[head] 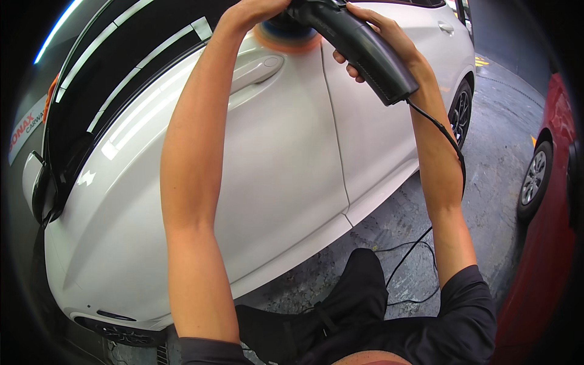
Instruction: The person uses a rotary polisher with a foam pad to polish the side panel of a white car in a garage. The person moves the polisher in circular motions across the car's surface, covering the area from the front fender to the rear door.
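Observation:
Both my arms reach up to a black corded polishing machine at the top of the view. My right hand is wrapped around its body, with fingertips showing on the underside. My left hand is at the machine's head, partly cut off by the top edge, so its fingers are hidden. The round orange pad looks blurred and lies against the white car door, just beyond the door handle. A power cord runs from the machine's end along my right forearm.
The cord loops over the grey floor by my legs. A red car stands at the right. The white car's side mirror sticks out at the left, and its rear wheel shows beyond my right arm.

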Tool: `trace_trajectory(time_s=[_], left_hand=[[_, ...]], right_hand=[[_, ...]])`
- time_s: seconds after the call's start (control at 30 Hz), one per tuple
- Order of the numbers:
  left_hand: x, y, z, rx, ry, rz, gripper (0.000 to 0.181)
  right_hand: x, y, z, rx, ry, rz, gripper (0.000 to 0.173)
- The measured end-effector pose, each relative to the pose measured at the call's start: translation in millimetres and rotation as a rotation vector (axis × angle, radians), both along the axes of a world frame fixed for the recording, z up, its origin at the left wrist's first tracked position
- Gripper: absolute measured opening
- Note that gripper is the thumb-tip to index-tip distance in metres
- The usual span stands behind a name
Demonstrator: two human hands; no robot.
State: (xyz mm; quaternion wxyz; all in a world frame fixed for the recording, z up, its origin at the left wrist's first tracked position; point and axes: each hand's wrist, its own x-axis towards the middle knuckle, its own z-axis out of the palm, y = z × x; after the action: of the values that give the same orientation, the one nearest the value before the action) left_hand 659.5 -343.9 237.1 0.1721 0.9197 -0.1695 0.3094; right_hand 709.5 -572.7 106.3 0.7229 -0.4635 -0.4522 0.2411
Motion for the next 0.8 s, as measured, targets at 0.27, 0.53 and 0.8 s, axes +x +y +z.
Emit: trace_trajectory(time_s=[0.27, 0.53, 0.8], left_hand=[[-22, -16, -5, 0.010, 0.054, -0.043, 0.072], [3, -3, 0, 0.027, 0.011, 0.024, 0.070], [12, 5, 2, 0.112, -0.059, -0.029, 0.066]], right_hand=[[6, -5, -2, -0.007, -0.003, -0.019, 0.061], [-2, -4, -2, 0.000, -0.011, -0.037, 0.061], [1, -5, -1, -0.002, 0.006, -0.026, 0.061]])
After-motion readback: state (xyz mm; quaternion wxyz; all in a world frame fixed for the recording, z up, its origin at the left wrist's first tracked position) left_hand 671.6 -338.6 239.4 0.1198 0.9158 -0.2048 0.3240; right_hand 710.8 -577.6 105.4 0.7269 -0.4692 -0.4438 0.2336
